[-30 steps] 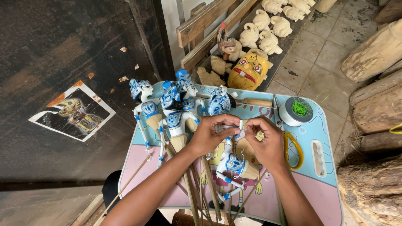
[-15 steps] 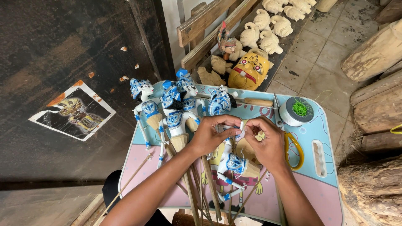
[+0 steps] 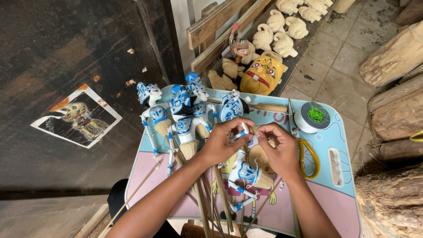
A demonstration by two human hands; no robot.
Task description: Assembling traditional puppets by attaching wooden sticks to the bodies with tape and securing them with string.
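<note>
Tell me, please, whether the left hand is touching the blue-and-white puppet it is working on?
Touching. The head view shows the left hand with its fingers closed around part of the blue-and-white puppet, no gap between them.

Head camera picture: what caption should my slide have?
Two hands, left hand and right hand, work on a blue-and-white puppet.

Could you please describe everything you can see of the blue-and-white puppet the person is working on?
The puppet lies on the pink and blue lap table, between the two hands. It looks like painted wood: a white body with blue patterned ornament, thin jointed arms with blue bands, and slim rods running toward the person. The left hand pinches its upper part, the right hand meets it there fingertip to fingertip. Its head is hidden by the hands.
</note>
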